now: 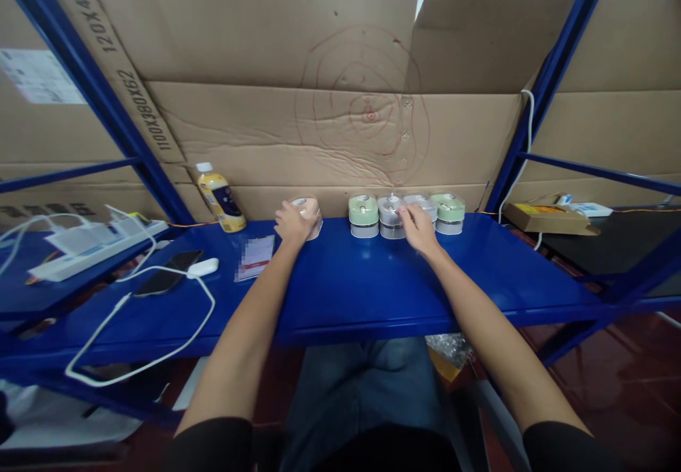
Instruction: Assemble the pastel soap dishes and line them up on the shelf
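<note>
Four small square containers with clear lower parts stand in a row near the back of the blue shelf: a green-topped one [363,209] at the left, a grey-topped one [390,211], a second grey-topped one [427,204] slightly behind, and another green-topped one [450,207] at the right. My right hand [418,228] is at the two grey-topped ones, its fingers close together; its exact hold is partly hidden. To the left, apart from the row, my left hand [294,223] has its fingers round a peach-topped container [308,207], which rests on the shelf.
Left of my left hand are a yellow bottle [222,202], a small card packet [256,255], a phone [166,275] with a white cable and a power strip [96,252]. Cardboard [239,131] stands behind the blue shelf [345,284]. An open box [550,218] lies right.
</note>
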`<action>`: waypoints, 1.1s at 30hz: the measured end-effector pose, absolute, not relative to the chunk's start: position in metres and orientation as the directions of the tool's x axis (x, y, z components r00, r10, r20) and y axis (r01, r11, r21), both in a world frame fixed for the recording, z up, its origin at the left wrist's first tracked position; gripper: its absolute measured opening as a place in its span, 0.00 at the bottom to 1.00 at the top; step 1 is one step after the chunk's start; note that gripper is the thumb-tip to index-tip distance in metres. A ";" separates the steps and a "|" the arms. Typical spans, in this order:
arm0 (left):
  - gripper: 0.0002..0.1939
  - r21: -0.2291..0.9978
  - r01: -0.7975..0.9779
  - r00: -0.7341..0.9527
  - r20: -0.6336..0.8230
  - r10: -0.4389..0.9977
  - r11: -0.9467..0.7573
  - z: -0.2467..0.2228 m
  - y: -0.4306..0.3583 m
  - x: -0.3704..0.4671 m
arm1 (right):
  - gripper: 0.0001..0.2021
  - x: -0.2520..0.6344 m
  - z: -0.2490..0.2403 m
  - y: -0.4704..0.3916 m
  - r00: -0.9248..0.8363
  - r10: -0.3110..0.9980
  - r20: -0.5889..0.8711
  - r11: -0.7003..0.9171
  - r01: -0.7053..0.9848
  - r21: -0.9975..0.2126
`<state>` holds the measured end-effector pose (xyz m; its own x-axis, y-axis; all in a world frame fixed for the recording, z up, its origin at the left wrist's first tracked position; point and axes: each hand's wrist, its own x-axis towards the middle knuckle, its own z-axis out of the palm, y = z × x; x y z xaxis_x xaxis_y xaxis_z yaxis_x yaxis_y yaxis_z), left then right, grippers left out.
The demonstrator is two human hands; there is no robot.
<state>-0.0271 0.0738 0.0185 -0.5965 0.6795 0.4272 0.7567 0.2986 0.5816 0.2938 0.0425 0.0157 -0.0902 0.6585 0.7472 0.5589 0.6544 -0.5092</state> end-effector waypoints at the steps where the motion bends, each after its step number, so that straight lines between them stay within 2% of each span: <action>1: 0.45 0.583 0.764 -0.580 0.433 0.690 0.277 0.019 0.073 -0.029 | 0.29 0.294 0.016 0.042 -0.089 0.659 0.747 0.652 0.562 -0.508; 6: 0.44 0.538 0.840 -0.437 0.603 0.667 0.064 0.032 0.042 -0.023 | 0.26 0.293 0.019 0.038 -0.083 0.660 0.746 0.660 0.539 -0.523; 10: 0.45 0.447 0.840 -0.093 0.678 0.730 -0.308 0.035 0.000 -0.004 | 0.23 0.286 0.022 0.027 -0.194 0.625 0.756 0.746 0.435 -0.505; 11: 0.47 0.445 0.808 -0.009 0.665 0.747 -0.386 0.032 -0.008 0.001 | 0.26 0.284 0.022 0.024 -0.262 0.603 0.754 0.777 0.408 -0.479; 13: 0.49 0.480 0.697 0.182 0.600 0.779 -0.533 0.022 -0.021 0.010 | 0.38 0.278 0.019 0.018 -0.422 0.551 0.720 0.830 0.369 -0.419; 16: 0.50 0.596 0.536 0.390 0.454 0.801 -0.598 0.005 -0.028 0.021 | 0.54 0.269 0.010 0.012 -0.624 0.531 0.574 0.847 0.360 -0.392; 19: 0.52 0.684 0.436 0.465 0.384 0.797 -0.584 -0.007 -0.025 0.025 | 0.55 0.260 0.000 0.011 -0.700 0.560 0.444 0.821 0.398 -0.408; 22: 0.52 0.712 0.386 0.480 0.388 0.787 -0.587 -0.015 -0.021 0.023 | 0.51 0.256 -0.003 0.013 -0.703 0.565 0.432 0.819 0.412 -0.400; 25: 0.54 0.691 0.445 0.457 0.371 0.808 -0.570 -0.019 -0.020 0.016 | 0.45 0.264 0.000 0.018 -0.654 0.578 0.488 0.810 0.388 -0.439; 27: 0.52 0.640 0.496 0.459 0.381 0.803 -0.587 -0.020 -0.020 0.012 | 0.40 0.274 0.006 0.023 -0.559 0.624 0.546 0.780 0.396 -0.484; 31: 0.29 0.482 0.544 0.548 0.416 0.726 -0.687 -0.019 -0.022 0.009 | 0.37 0.296 0.014 0.035 -0.332 0.739 0.586 0.667 0.484 -0.567; 33: 0.23 0.445 0.556 0.565 0.416 0.713 -0.701 -0.018 -0.023 0.009 | 0.36 0.301 0.014 0.039 -0.273 0.772 0.574 0.622 0.512 -0.593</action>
<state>0.0090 -0.0232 -0.0180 0.5648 0.7125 0.4163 0.5564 -0.7014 0.4455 0.3013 0.0393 0.0140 -0.2733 0.7722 0.5736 0.5124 0.6215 -0.5926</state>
